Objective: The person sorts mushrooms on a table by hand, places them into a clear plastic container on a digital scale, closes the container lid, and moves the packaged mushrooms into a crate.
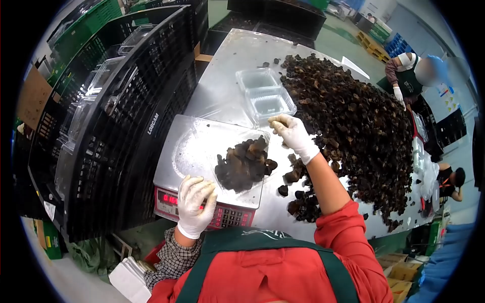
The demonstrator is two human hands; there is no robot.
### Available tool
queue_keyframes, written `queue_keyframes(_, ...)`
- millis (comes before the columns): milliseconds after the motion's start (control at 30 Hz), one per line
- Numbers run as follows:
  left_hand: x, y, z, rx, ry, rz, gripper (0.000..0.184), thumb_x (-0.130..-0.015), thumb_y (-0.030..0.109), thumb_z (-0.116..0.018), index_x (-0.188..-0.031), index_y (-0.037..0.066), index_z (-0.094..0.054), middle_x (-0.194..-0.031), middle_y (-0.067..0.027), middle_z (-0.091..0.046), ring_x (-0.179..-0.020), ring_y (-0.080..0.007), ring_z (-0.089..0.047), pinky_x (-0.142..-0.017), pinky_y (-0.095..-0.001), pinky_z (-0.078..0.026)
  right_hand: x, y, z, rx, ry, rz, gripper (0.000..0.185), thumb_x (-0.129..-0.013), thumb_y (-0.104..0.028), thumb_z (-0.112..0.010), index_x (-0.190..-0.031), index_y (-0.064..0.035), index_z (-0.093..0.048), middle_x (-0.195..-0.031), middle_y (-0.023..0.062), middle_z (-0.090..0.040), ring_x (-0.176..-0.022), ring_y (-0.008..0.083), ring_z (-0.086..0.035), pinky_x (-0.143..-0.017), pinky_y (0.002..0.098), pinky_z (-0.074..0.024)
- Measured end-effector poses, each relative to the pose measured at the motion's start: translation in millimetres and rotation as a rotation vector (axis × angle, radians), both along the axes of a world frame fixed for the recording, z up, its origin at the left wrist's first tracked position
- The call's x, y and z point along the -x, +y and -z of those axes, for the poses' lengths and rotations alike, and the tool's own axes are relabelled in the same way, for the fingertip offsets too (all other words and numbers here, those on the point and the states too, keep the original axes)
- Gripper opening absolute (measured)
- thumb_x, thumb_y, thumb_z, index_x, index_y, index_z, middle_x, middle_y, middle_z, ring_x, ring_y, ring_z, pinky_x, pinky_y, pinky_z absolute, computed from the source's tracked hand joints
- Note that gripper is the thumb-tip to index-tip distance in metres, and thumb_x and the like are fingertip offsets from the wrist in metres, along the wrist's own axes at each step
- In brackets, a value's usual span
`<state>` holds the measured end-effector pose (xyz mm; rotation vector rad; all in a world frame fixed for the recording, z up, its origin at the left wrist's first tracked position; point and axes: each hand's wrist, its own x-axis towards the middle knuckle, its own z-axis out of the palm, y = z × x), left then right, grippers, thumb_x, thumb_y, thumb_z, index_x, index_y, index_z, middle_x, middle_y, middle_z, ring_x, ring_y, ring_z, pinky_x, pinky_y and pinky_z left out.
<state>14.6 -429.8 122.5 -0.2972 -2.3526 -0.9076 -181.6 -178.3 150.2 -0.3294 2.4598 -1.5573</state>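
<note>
My left hand (196,206), in a white glove, is at the front edge of a weighing scale (177,131), partly over its red display. Its fingers are loosely bent, with nothing visible in them. On the scale sits a heap of dark wood ear mushrooms (243,166), with clear plastic edges showing around it. My right hand (294,136), also gloved, hovers beyond the heap, its fingertips drawn together; anything between them is too small to make out. Just past it lies an unfolded clear plastic clamshell box (273,102) on the metal table (217,76).
A big pile of wood ear mushrooms (348,131) covers the table's right side, with loose pieces near my right forearm. A tall black crate (136,126) containing clear boxes stands close on the left. Another person in a dark apron (410,76) is at the far right.
</note>
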Motion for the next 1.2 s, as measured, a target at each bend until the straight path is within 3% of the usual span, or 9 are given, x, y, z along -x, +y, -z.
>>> queue_keyframes(100,8.4,-8.6,4.4,-0.088,-0.052,-0.069,0.021,-0.072,0.002,-0.071,-0.093,0.006,-0.068,-0.094,-0.0063,-0.065,-0.1,-0.0274,-0.057,-0.095,-0.0427,-0.042,-2.6,-2.9,10.4,-0.02,0.139,-0.125,0.019,-0.092,-0.013,-0.059,-0.105,-0.0015,-0.066,-0.089,0.0045,-0.067,-0.082,0.0093,-0.06,-0.076,0.0242,-0.0488)
queue_keyframes(167,24.2,-8.5,-1.8,-0.058,-0.05,-0.084,0.02,-0.072,0.002,-0.071,-0.091,0.005,-0.068,-0.096,-0.0086,-0.064,-0.098,-0.0288,-0.057,-0.091,-0.0411,-0.044,-11.9,-5.8,9.0,-0.058,0.248,-0.178,0.018,-0.091,-0.012,-0.06,-0.104,-0.001,-0.066,-0.091,0.0041,-0.066,-0.085,0.0095,-0.059,-0.075,0.0247,-0.0486)
queue_keyframes(233,50.8,-0.8,-15.4,-0.04,-0.032,-0.031,0.02,-0.071,0.001,-0.07,-0.091,0.004,-0.068,-0.096,-0.0082,-0.064,-0.1,-0.0292,-0.056,-0.095,-0.0423,-0.041,-22.2,-12.1,8.7,-0.163,0.34,-0.156,0.019,-0.085,-0.012,-0.065,-0.101,-0.0031,-0.064,-0.093,0.0102,-0.061,-0.086,0.0257,-0.06,-0.079,0.0328,-0.048)
queue_keyframes(300,77.6,10.1,-22.4,0.021,-0.068,-0.021,0.018,-0.072,0.008,-0.072,-0.089,0.005,-0.068,-0.096,-0.0076,-0.064,-0.102,-0.0291,-0.055,-0.099,-0.0433,-0.037,-30.7,-14.0,18.3,-0.187,0.447,-0.152,0.021,-0.081,-0.011,-0.067,-0.101,-0.0043,-0.064,-0.095,0.0113,-0.06,-0.086,0.0295,-0.059,-0.079,0.0356,-0.0481)
queue_keyframes(367,102.1,17.6,-14.8,0.177,-0.095,-0.005,0.022,-0.071,0.022,-0.075,-0.084,0.006,-0.068,-0.102,-0.0089,-0.06,-0.111,-0.0302,-0.047,-0.1,-0.0459,-0.032,-35.2,-12.4,16.9,-0.229,0.453,-0.165,0.023,-0.076,-0.01,-0.07,-0.098,-0.0056,-0.065,-0.1,0.0102,-0.058,-0.088,0.0293,-0.058,-0.078,0.0367,-0.0484)
queue_keyframes(533,111.3,28.0,-8.2,0.341,-0.313,0.053,0.02,-0.071,0.019,-0.075,-0.088,0.009,-0.071,-0.115,-0.0105,-0.057,-0.121,-0.0317,-0.041,-0.107,-0.0479,-0.026,-41.7,-8.0,20.7,-0.264,0.527,-0.177,0.026,-0.072,-0.005,-0.072,-0.098,-0.0064,-0.065,-0.107,0.0111,-0.058,-0.098,0.0294,-0.057,-0.083,0.0366,-0.0476)
queue_keyframes(767,108.4,12.0,-18.2,-0.304,-0.526,0.111,0.014,-0.073,0.016,-0.073,-0.085,0.008,-0.072,-0.118,-0.0104,-0.058,-0.122,-0.0293,-0.041,-0.106,-0.0412,-0.029,-38.2,-11.0,15.3,-0.138,0.621,-0.14,0.02,-0.074,-0.006,-0.069,-0.094,-0.0068,-0.067,-0.103,0.0103,-0.061,-0.094,0.0282,-0.058,-0.083,0.0382,-0.0472)
queue_keyframes(967,103.6,13.4,-30.1,-0.412,-0.504,0.18,0.012,-0.075,0.014,-0.072,-0.084,0.007,-0.071,-0.122,-0.0098,-0.057,-0.127,-0.0292,-0.039,-0.107,-0.0423,-0.029,-44.7,-47.4,-14.2,-0.086,0.59,-0.257,0.014,-0.078,-0.014,-0.07,-0.087,-0.0038,-0.065,-0.099,0.0101,-0.062,-0.098,0.0291,-0.056,-0.086,0.0388,-0.044)
queue_keyframes(1200,101.0,11.8,-33.9,-0.294,-0.439,0.179,0.01,-0.074,0.012,-0.071,-0.083,0.008,-0.071,-0.123,-0.009,-0.057,-0.129,-0.0321,-0.036,-0.108,-0.0436,-0.027,-35.0,-39.9,-11.3,-0.076,0.595,-0.207,0.004,-0.082,-0.005,-0.06,-0.08,-0.0022,-0.063,-0.101,0.0096,-0.061,-0.098,0.0269,-0.054,-0.088,0.0368,-0.0422)
